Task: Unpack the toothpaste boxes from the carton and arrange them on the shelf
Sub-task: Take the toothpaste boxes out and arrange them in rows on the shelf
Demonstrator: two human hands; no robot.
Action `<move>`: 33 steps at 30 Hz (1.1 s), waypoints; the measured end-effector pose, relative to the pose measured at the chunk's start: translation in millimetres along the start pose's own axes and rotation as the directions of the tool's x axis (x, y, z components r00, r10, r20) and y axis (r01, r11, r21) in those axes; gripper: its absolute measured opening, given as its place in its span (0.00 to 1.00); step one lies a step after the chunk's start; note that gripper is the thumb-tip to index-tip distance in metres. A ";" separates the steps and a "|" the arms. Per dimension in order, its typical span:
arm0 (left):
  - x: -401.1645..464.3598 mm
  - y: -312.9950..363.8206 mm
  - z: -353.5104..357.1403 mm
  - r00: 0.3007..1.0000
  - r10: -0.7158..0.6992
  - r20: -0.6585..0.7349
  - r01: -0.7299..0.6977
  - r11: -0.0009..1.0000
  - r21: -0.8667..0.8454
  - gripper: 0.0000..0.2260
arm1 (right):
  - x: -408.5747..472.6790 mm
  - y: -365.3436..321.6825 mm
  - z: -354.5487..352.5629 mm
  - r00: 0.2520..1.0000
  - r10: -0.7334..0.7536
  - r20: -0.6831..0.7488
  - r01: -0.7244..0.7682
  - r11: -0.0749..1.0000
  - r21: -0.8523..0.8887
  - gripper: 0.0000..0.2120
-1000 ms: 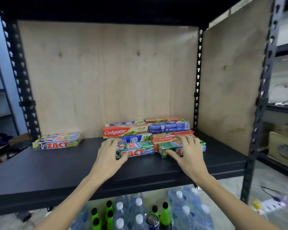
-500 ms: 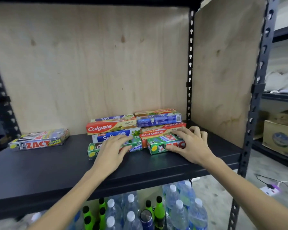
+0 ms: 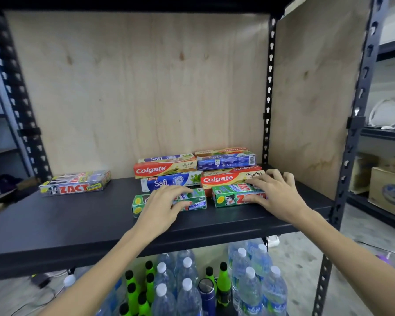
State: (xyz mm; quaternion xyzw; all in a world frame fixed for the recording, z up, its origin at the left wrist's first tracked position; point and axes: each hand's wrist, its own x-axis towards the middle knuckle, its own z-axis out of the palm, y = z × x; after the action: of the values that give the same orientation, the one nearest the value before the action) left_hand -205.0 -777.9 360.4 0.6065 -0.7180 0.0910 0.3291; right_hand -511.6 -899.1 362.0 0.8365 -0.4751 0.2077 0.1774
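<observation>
Several toothpaste boxes lie stacked on the black shelf (image 3: 78,220) against the plywood back. Two green Zact boxes sit in front. My left hand (image 3: 162,204) rests flat on the left green Zact box (image 3: 196,201), fingers spread. My right hand (image 3: 276,192) lies over the right green Zact box (image 3: 228,197), fingers spread on its top and right end. Behind them are a blue Safi box (image 3: 169,182) and red Colgate boxes (image 3: 153,171), with more Safi and Colgate boxes stacked at the right (image 3: 226,160). A silver Zact Smokers pack (image 3: 75,184) lies apart at the left. The carton is not in view.
Plywood panels close the shelf's back and right side (image 3: 317,99). Black perforated uprights (image 3: 268,99) stand at the corners. Water bottles (image 3: 249,288) and green-black bottles (image 3: 146,290) stand below the shelf. Cardboard boxes (image 3: 388,192) sit on a rack at the right.
Both hands stayed on the two green Zact boxes, which now lie a little farther in toward the stack. The camera view shifted slightly.
</observation>
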 end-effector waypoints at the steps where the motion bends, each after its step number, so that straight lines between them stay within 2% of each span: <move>1: -1.2 1.5 -1.1 1.000 -0.006 0.001 0.006 1.000 -0.004 0.14 | -1.8 -1.4 1.1 1.000 0.010 -0.004 -0.010 1.000 0.011 0.32; 5: -11.2 7.4 -1.7 1.000 0.010 -0.016 -0.010 1.000 -0.007 0.14 | -14.2 -0.9 7.0 0.997 0.079 -0.024 -0.075 0.987 0.140 0.31; 11: -17.9 14.0 -5.6 1.000 0.019 -0.006 -0.019 1.000 -0.006 0.15 | -26.0 2.8 -3.6 0.999 0.051 -0.002 -0.049 0.974 0.219 0.25; 16: -15.5 15.2 -8.2 1.000 0.014 0.005 -0.014 1.000 -0.013 0.14 | -29.2 3.4 -7.1 0.999 0.036 0.026 -0.042 0.956 0.289 0.24; 20: -4.7 12.2 -11.3 0.996 0.018 0.084 -0.014 0.999 -0.039 0.15 | -24.3 10.6 -6.1 0.998 0.004 0.070 -0.031 0.918 0.394 0.27; 22: 4.5 11.2 -14.5 0.991 0.014 0.135 -0.004 0.997 -0.075 0.14 | -19.1 13.7 -9.4 0.996 0.057 0.068 -0.083 0.871 0.484 0.31; 24: 17.3 12.0 -18.5 0.986 -0.034 0.165 0.061 0.985 -0.163 0.12 | -7.6 17.4 -11.7 0.983 0.173 0.063 -0.179 0.819 0.546 0.34; 27: 43.6 11.9 -17.3 0.978 -0.128 0.164 0.162 0.964 -0.212 0.10 | 16.1 22.1 -10.6 0.942 0.291 0.169 -0.336 0.780 0.528 0.38; 30: 71.2 15.1 -7.0 0.953 -0.194 0.233 0.241 0.951 -0.195 0.15 | 35.3 22.1 -1.6 0.897 0.303 0.322 -0.436 0.728 0.530 0.47; 33: 89.8 25.5 3.6 0.904 -0.242 0.353 0.325 0.925 -0.198 0.15 | 40.5 21.0 3.0 0.874 0.325 0.360 -0.481 0.682 0.551 0.44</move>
State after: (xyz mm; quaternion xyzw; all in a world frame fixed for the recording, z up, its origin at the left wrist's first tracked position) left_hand -234.3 -846.4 416.8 0.6649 -0.6710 -0.1506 0.2915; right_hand -510.6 -940.0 382.5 0.7389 -0.5693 0.2874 -0.2176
